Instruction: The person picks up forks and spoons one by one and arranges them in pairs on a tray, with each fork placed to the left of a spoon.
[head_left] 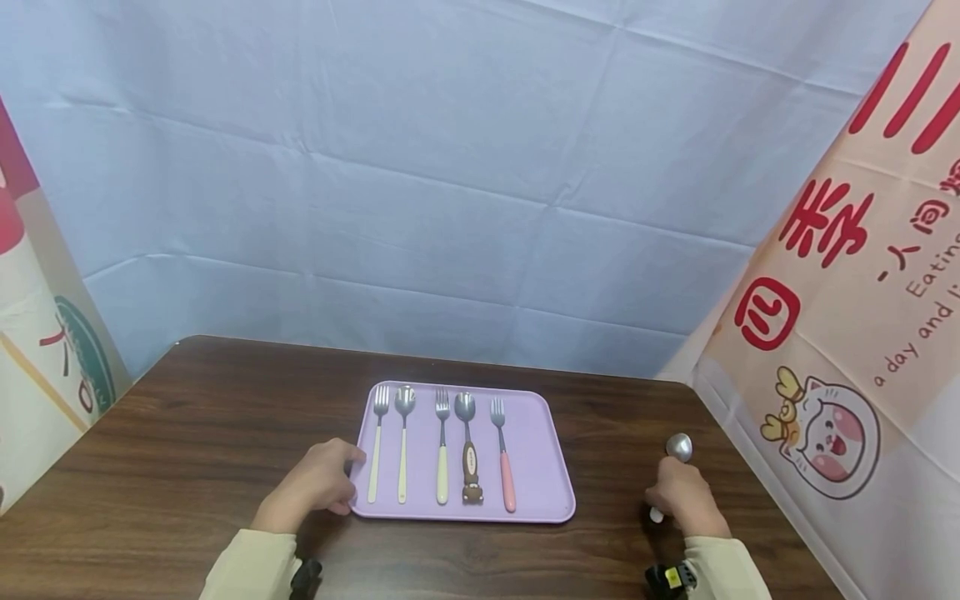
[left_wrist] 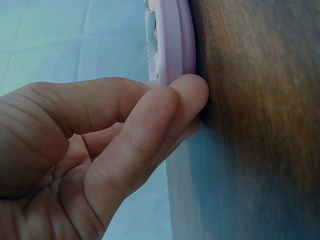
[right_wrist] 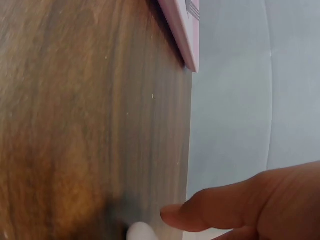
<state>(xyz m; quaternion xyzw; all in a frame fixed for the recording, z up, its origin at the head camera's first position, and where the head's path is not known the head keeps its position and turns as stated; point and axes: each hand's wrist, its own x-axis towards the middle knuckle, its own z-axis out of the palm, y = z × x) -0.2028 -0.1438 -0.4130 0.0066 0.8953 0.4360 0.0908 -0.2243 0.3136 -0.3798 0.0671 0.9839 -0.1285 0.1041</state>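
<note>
At the left rim of a lilac tray (head_left: 540, 492), my left hand (head_left: 318, 479) holds the edge with its fingertips. The left wrist view shows those fingertips against the tray's side (left_wrist: 172, 40). To the right of the tray, my right hand (head_left: 682, 492) grips a spoon (head_left: 679, 447) with its metal bowl pointing away from me. The hand covers the middle of that spoon. Its pale handle end shows below the hand, and as a white tip (right_wrist: 141, 232) in the right wrist view. The right fingers (right_wrist: 210, 210) are only partly in that view.
On the tray lie a white-handled fork (head_left: 373, 467), a white-handled spoon (head_left: 402, 467), a cream-handled fork (head_left: 442, 475), a brown bear-handled spoon (head_left: 470, 462) and a pink-handled fork (head_left: 507, 483). The brown wooden table (head_left: 225, 417) meets a pale cloth backdrop (head_left: 420, 208) behind.
</note>
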